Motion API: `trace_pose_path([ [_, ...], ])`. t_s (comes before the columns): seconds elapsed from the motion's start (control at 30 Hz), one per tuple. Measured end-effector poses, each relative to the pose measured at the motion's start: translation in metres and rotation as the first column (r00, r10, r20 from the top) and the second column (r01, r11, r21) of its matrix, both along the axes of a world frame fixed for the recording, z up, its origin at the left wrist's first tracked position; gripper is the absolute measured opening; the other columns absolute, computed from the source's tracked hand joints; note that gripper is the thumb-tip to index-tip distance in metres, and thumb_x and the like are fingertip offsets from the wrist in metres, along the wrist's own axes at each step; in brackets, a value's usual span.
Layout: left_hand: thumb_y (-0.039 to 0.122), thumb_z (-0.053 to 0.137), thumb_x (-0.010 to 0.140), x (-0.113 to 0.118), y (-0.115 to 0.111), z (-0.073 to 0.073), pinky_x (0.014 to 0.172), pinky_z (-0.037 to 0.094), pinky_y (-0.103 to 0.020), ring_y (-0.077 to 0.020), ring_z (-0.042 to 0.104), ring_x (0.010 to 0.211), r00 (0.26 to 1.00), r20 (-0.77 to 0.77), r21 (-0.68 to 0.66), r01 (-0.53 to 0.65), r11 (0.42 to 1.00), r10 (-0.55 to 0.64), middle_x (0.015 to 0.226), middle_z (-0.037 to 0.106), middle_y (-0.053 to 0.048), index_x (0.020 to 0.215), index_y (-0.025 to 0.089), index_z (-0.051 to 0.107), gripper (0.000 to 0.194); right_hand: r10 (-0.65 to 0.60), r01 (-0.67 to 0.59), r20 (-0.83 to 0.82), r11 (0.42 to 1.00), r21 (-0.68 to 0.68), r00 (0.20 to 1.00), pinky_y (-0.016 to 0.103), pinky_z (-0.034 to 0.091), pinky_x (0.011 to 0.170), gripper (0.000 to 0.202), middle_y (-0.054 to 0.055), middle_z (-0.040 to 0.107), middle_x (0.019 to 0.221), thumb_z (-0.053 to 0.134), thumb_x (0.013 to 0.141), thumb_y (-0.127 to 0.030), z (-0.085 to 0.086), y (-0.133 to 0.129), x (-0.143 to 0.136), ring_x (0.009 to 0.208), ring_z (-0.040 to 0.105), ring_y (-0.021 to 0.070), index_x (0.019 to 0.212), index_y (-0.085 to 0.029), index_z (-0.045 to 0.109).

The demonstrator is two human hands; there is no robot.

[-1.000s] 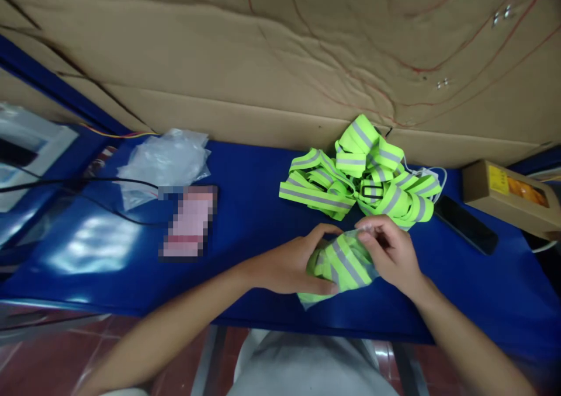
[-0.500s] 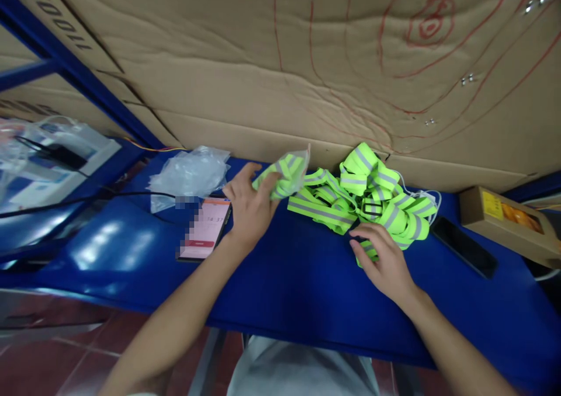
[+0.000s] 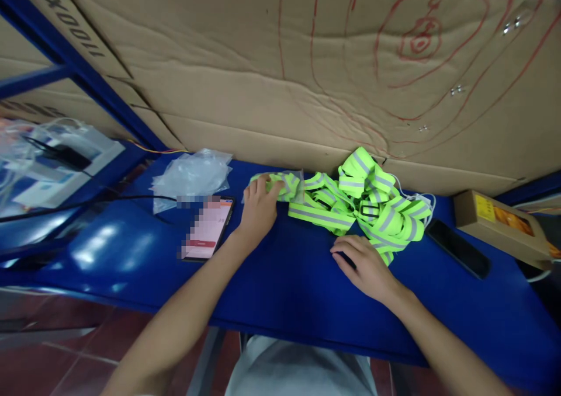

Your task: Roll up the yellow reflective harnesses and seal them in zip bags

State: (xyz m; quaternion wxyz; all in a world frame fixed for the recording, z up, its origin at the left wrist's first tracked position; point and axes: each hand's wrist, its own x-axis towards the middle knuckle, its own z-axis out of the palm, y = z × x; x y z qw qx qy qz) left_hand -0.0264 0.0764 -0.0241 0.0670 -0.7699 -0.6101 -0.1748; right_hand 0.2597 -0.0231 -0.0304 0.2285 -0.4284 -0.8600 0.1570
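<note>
The bagged strap, bright green with grey bands inside clear plastic, is being covered at its left part by the left hand, towards the back of the blue table, just left of a heap of loose straps. The left fingers are being bent over the bag, the thumb being held apart from them; whether the plastic is being pinched cannot be told. The right hand is being held in front of the heap, its fingers lying side by side and loosely curled, with a gap being left between them and the thumb. Farther left, clear bags are lying in a pile behind a lit phone. On the right, a dark phone is lying between the heap and a cardboard box. The table is being backed by a cardboard panel.
</note>
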Motion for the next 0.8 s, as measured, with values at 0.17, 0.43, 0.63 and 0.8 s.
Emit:
trace_pose_path([
  [0.17, 0.002, 0.041, 0.087, -0.020, 0.020, -0.006, 0.103, 0.045, -0.053, -0.0355, 0.053, 0.123, 0.992, 0.008, 0.046, -0.130, 0.991, 0.129, 0.137, 0.052, -0.019, 0.130, 0.021, 0.058, 0.050, 0.023, -0.021, 0.070, 0.999, -0.026, 0.997, 0.042, 0.043, 0.085, 0.016, 0.009, 0.071, 0.113, 0.051, 0.106, -0.025, 0.000, -0.002, -0.002, 0.102, 0.066, 0.0238, 0.107, -0.022, 0.067],
  [0.43, 0.010, 0.055, 0.085, 0.020, -0.010, 0.008, 0.123, 0.031, -0.052, -0.0328, 0.029, 0.155, 0.808, 0.194, 0.077, 0.553, 0.830, -0.556, 0.162, 0.033, -0.021, 0.153, 0.015, 0.035, 0.070, 0.029, -0.024, 0.117, 0.999, -0.045, 0.993, 0.042, 0.041, 0.088, 0.017, 0.009, 0.068, 0.115, 0.052, 0.105, -0.027, 0.000, -0.002, -0.004, 0.104, 0.062, 0.0247, 0.111, -0.022, 0.066],
  [0.63, 0.023, 0.081, 0.072, 0.066, 0.015, 0.026, 0.127, 0.011, -0.060, -0.0390, 0.007, 0.161, 0.687, 0.122, -0.239, 0.721, 0.651, -0.716, 0.173, 0.010, -0.021, 0.164, 0.019, 0.013, 0.115, 0.019, -0.013, 0.158, 0.999, -0.036, 0.987, 0.041, 0.041, 0.085, 0.018, 0.010, 0.067, 0.114, 0.053, 0.104, -0.025, 0.001, -0.002, -0.007, 0.101, 0.061, 0.0251, 0.115, -0.022, 0.067],
  [0.8, 0.022, 0.083, 0.065, 0.077, 0.043, 0.036, 0.121, 0.026, -0.060, -0.0421, 0.038, 0.148, 0.756, 0.290, -0.379, 0.654, 0.655, -0.587, 0.157, 0.045, -0.021, 0.152, 0.016, 0.041, 0.097, 0.049, -0.039, 0.161, 0.997, -0.066, 0.986, 0.041, 0.043, 0.089, 0.021, 0.010, 0.066, 0.118, 0.053, 0.104, -0.025, 0.007, -0.003, -0.001, 0.105, 0.061, 0.0249, 0.121, -0.022, 0.066],
])
